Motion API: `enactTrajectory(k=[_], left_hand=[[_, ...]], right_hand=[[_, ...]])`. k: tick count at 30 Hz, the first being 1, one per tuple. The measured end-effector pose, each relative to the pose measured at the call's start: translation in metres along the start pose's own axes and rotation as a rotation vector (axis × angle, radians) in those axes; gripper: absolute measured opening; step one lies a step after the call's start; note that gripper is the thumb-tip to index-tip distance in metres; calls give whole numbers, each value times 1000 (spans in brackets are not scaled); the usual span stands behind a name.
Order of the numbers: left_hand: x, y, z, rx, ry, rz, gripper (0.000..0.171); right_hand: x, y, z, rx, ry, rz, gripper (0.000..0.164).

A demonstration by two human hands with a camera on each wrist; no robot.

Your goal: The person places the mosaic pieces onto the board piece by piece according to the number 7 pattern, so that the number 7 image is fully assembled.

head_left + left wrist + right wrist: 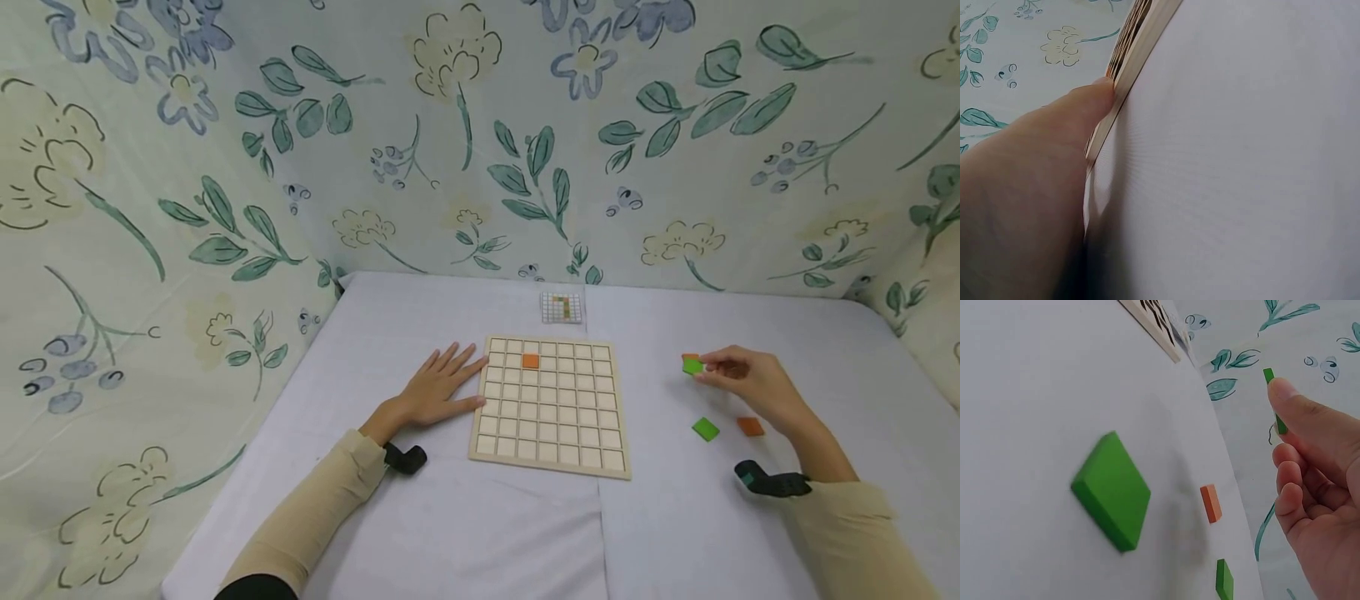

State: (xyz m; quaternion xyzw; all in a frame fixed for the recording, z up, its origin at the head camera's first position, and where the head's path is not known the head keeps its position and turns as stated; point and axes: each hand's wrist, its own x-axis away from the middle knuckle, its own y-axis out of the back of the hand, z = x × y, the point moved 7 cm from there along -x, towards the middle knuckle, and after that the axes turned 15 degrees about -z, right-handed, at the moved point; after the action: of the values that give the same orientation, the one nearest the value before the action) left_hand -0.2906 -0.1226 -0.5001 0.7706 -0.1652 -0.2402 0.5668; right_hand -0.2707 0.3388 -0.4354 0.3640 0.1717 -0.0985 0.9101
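Observation:
My right hand (750, 379) pinches a thin green square tile (1277, 406) between thumb and fingers, raised over the right side of the table. In the head view that tile overlaps an orange tile (690, 357). Nearer me lie a green tile (706, 429) and another orange tile (750, 427). The wooden grid board (551, 408) lies left of them, with one orange tile (531, 361) in a cell of its second row from the far side. With fingers spread, my left hand (435, 390) rests flat on the cloth, its thumb (1100, 100) touching the board's left edge.
Beyond the board's far edge lies a small card (561, 308) printed with a coloured grid. White cloth (495, 533) covers the table, with a fold running toward me. Floral fabric (450, 167) hangs behind the table and along its sides.

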Motion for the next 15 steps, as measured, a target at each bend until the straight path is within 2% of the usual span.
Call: enactTrajectory(k=[9, 15], left_hand=[[-1, 3, -2, 8, -4, 0, 79], [0, 4, -3, 17, -8, 0, 78]], right_hand=[[-8, -16, 37, -29, 47, -7, 32], [-13, -36, 43, -119, 40, -18, 32]])
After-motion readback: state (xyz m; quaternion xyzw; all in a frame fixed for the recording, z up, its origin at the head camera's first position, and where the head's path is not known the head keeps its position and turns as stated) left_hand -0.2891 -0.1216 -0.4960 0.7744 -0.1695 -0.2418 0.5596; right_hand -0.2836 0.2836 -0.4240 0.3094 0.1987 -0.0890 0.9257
